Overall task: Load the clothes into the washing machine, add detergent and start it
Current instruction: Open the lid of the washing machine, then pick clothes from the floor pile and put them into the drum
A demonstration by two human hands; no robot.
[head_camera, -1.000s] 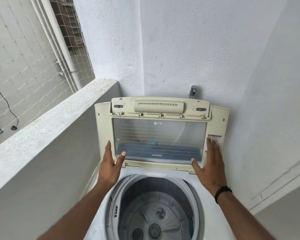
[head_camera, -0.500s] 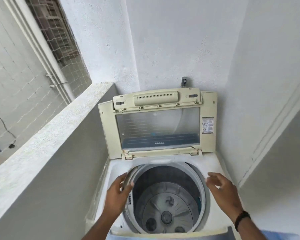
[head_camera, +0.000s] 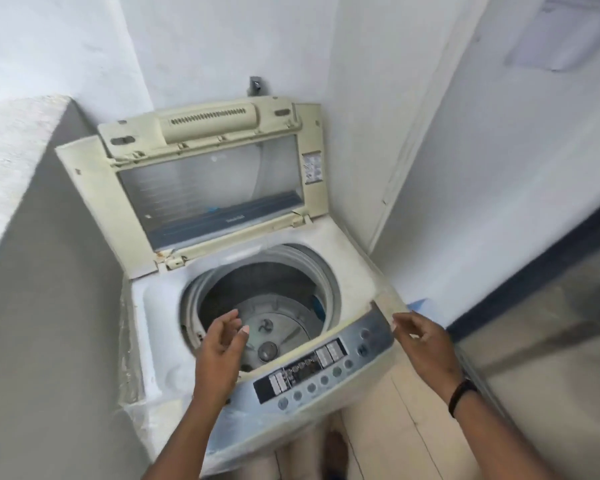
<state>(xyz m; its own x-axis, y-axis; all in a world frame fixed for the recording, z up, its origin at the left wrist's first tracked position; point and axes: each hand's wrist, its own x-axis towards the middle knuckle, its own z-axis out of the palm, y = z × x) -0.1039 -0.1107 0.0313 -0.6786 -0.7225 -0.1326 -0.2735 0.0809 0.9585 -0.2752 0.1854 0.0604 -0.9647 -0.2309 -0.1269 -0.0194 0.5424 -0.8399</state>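
Drum (head_camera: 257, 292) below left-hand fingers (head_camera: 230, 323)

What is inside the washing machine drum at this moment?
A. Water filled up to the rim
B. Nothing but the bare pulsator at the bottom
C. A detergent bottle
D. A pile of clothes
B: the drum under the raised lid shows only its grey wall and the pulsator at the bottom, and both hands, left hand and right hand, hold nothing.

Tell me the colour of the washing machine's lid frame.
Yellowed cream lid frame, clearest in the head view.
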